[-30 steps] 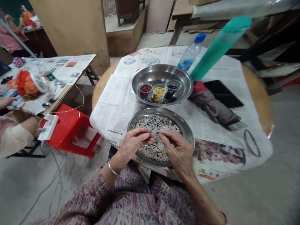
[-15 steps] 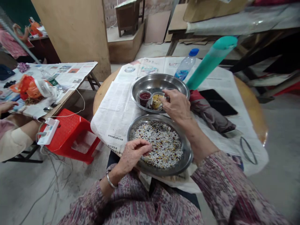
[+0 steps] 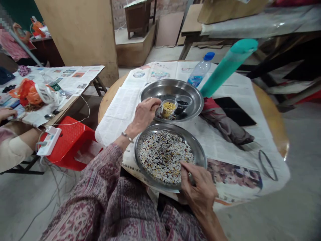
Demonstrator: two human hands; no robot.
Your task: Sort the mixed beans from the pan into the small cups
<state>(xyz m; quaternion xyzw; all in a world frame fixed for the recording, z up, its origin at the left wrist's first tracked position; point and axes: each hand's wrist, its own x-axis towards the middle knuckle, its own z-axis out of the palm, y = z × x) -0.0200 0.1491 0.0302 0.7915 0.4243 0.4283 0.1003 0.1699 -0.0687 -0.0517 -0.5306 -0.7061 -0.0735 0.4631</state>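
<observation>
A steel plate (image 3: 170, 189) holds a spread of mixed white, yellow and dark grains (image 3: 165, 157). Behind it stands a steel bowl (image 3: 173, 83) with a clear cup of yellow grains (image 3: 168, 108) and a clear cup of black beans (image 3: 182, 104). My left hand (image 3: 144, 115) reaches over the bowl's left rim, its fingertips pinched together beside the yellow cup; it hides the spot where the cup of red beans stood. My right hand (image 3: 199, 185) is over the plate's right rim, thumb and forefinger closed at the grains. What either pinch holds is too small to see.
Behind the bowl are a water bottle (image 3: 200, 72) and a tall green tube (image 3: 229, 67). A folded umbrella (image 3: 225, 125), a black tablet (image 3: 235, 110) and a dark loop (image 3: 268, 165) lie to the right on newspaper. A red stool (image 3: 67, 140) stands left, near another person's arm (image 3: 22, 140).
My left hand has gone from the plate up to the bowl's left side. My right hand has left the bowl and come down to the plate's right edge, uncovering the black bean cup.
</observation>
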